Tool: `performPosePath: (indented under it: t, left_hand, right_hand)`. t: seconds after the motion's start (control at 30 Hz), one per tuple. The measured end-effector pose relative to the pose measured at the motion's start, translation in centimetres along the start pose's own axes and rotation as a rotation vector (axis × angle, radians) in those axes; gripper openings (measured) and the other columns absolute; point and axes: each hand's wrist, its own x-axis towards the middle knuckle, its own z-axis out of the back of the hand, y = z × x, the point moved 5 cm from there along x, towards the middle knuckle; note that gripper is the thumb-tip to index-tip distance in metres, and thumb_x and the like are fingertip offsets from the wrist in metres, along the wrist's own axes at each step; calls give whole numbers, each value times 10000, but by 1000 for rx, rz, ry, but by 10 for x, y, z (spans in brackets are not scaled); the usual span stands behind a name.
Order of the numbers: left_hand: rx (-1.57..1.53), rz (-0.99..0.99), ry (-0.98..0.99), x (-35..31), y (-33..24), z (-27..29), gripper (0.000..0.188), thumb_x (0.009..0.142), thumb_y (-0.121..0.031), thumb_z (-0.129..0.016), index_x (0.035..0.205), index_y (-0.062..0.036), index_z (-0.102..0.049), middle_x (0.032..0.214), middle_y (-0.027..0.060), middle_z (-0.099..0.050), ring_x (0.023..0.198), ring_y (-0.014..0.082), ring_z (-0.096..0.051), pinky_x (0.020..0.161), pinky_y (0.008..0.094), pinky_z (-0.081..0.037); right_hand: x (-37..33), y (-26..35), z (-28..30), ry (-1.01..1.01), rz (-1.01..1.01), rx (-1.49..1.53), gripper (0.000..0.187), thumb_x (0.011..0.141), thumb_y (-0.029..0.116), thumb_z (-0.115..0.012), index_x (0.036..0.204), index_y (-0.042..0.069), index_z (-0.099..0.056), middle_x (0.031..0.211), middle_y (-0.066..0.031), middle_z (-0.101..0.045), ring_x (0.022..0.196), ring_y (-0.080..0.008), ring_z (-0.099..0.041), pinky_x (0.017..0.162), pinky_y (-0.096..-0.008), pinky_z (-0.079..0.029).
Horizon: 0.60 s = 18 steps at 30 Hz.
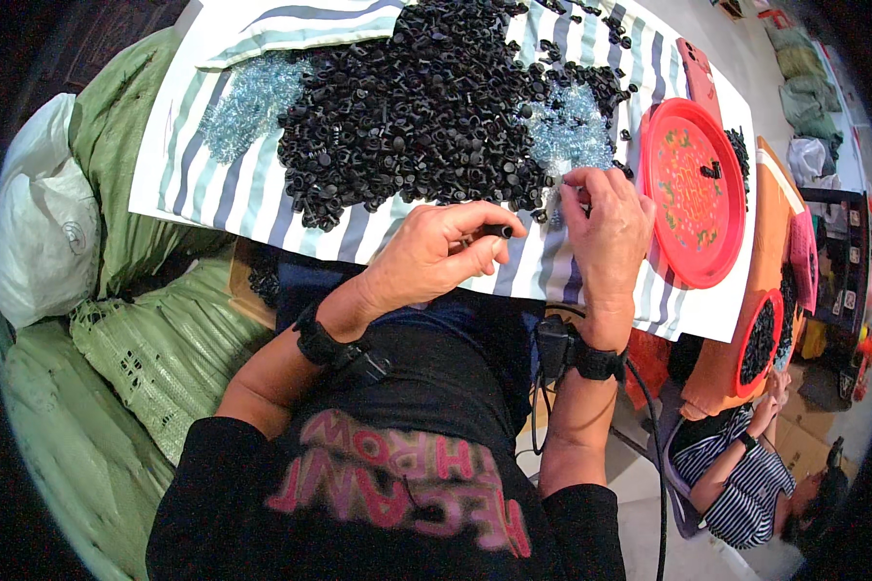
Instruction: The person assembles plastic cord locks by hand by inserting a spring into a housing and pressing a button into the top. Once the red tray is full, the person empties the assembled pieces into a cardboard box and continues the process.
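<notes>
Cylinder of black plastic point(500, 231), small, near frame centre, pinched between thumb and forefinger of left hand point(428, 247). Seemingly much left: broad heap of black plastic pieces point(397, 116) at upper centre, only a small black cluster point(711, 171) on the round red plastic tray point(693, 257) at right. Left forearm point(276, 378) angled inward; right hand point(607, 218) raised, fingers bent beside glittery pale-blue heap point(574, 131), grip impossible to tell.

You've got bright light on the table, looks overhead: white edge point(712, 318) nearly clips, black heap point(397, 126) shows glints but loses detail. Your left hand point(426, 250) and right hand point(607, 228) read fairly crisp. Your shirt point(358, 547) sits darker. Fisheye bends the bags point(53, 465); rim's black, noisy; far-right shelf point(838, 261) looks soft.
</notes>
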Motion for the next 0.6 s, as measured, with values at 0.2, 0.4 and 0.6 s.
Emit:
performPosePath:
  t: [0.2, 0.4, 0.6]
  left_hand:
    - [-14, 0, -11, -1, 0, 1, 226, 974, -99, -582, 1169, -4, -644, 877, 37, -693, 748, 79, -661, 692, 234, -554]
    - [-107, 14, -42, 0, 3, 1, 233, 992, -104, -565, 1187, 9, -629, 866, 46, -692, 709, 81, -655, 630, 222, -531]
    - [-121, 9, -82, 0, 6, 1, 216, 971, -87, -569, 1149, 10, -643, 826, 31, -690, 719, 65, -652, 644, 234, -537]
  right_hand:
    - [-8, 1, 9, -1, -13, 122, 105, 770, 151, -720, 839, 129, -644, 803, -20, -611, 801, -211, -610, 763, -360, -387]
    - [-15, 11, 16, -25, 16, 410, 145, 750, 79, -745, 847, 95, -638, 785, -13, -626, 713, -173, -593, 788, -330, -397]
    - [-17, 39, 20, -23, 60, 706, 132, 755, 42, -756, 863, 85, -692, 786, -26, -639, 735, -194, -615, 756, -327, -448]
